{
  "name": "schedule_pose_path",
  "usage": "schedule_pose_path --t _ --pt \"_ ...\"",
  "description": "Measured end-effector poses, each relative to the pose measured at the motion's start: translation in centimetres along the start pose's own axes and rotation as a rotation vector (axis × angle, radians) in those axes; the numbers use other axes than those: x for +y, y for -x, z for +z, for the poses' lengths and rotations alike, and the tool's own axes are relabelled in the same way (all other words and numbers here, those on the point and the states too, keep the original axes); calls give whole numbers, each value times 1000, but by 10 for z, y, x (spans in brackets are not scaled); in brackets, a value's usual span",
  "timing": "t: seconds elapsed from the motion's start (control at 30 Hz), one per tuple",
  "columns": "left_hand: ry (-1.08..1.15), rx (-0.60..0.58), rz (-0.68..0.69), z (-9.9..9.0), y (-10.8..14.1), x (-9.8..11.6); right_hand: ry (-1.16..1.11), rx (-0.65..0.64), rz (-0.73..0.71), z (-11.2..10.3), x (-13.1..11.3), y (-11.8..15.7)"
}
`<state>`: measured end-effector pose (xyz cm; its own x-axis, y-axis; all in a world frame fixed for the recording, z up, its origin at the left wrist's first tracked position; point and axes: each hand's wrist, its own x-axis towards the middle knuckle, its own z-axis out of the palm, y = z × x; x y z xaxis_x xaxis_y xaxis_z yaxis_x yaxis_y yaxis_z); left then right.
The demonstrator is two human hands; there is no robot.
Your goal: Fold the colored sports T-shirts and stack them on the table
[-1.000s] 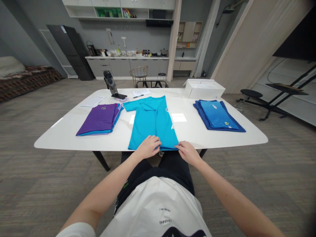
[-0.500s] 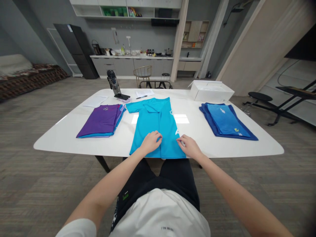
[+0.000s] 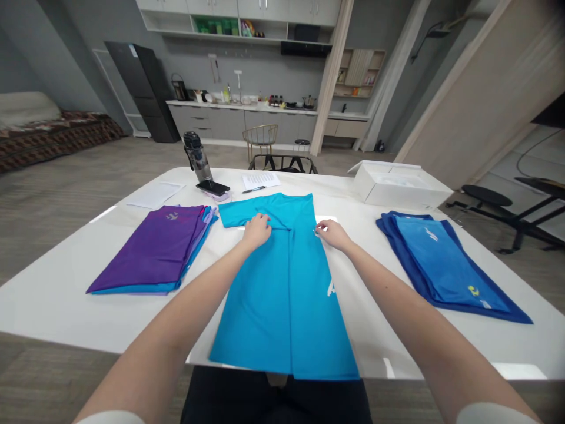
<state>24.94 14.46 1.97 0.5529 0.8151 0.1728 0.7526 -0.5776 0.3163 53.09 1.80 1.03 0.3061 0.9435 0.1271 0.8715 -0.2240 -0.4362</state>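
A turquoise T-shirt [image 3: 269, 300] lies on the table, its right side folded in lengthwise over the body, with one short sleeve stretched out to the left. My left hand [image 3: 258, 231] rests on the shirt by the base of that sleeve, fingers bent and slightly apart. At the shirt's right edge, below the shoulder, my right hand [image 3: 334, 234] has thumb and fingertips together on the fabric. Small white print shows on the folded strip near the lower right edge.
On the white table [image 3: 57, 294] lie a purple-topped clothing stack [image 3: 150, 250] at left and a blue one [image 3: 441, 259] at right. Farther back are a bottle [image 3: 199, 159], a phone [image 3: 212, 188], papers [image 3: 261, 179], a pen [image 3: 253, 189] and an open white box [image 3: 399, 185].
Both hands have moved away from me, from the shirt's lower part up towards its sleeve and shoulder. My view has shifted closer over the table.
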Motion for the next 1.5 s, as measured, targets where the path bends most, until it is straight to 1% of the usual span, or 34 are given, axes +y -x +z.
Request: schedule_pose_path --t 0.1,0.2,0.3,0.4,0.5,0.6,0.73,0.83,0.9,0.97,1.0,1.03,1.07,1.1,1.17,1.23,1.3,1.37,1.43,1.5 --pt "-22 -30 -60 12 -46 -13 22 2 52 7 10 -54" --pt "-61 -44 -67 26 -82 -19 24 16 87 19 19 -101" --pt "-115 2 -32 39 -109 -19 5 61 109 32 24 -140" --pt "-176 34 -76 49 -128 -18 21 83 143 44 26 -169" --pt "-237 69 -152 56 -138 -23 78 78 180 52 25 -188" --pt "-260 80 -168 59 -143 -33 116 126 173 55 25 -198" --pt "-209 60 -116 56 -149 -39 142 230 192 55 21 -204" --pt "-137 6 -133 50 -151 -39 156 211 227 54 17 -203" --pt "-138 -2 -144 47 -148 -43 165 193 253 54 12 -201" --pt "-183 32 -141 41 -142 -55 191 240 251 55 2 -198" --pt "-213 46 -136 38 -139 -63 209 278 224 56 -5 -197" --pt "-243 52 -132 34 -135 -73 226 305 174 57 -15 -196" --pt "-273 52 -129 30 -132 -83 233 304 106 60 -27 -196" --pt "-301 48 -126 26 -128 -94 228 268 25 63 -41 -197" --pt "-358 38 -116 18 -124 -112 189 129 -135 74 -74 -201" --pt "-414 30 -102 12 -123 -125 166 9 -241 88 -108 -207" --pt "-458 24 -73 8 -125 -130 199 -35 -241 102 -135 -214" --pt "-476 26 -46 6 -128 -130 261 -43 -176 113 -151 -221" --pt "-477 27 -38 5 -133 -130 304 -54 -113 119 -156 -228" --pt "-474 27 -48 4 -137 -130 311 -76 -81 122 -153 -234"
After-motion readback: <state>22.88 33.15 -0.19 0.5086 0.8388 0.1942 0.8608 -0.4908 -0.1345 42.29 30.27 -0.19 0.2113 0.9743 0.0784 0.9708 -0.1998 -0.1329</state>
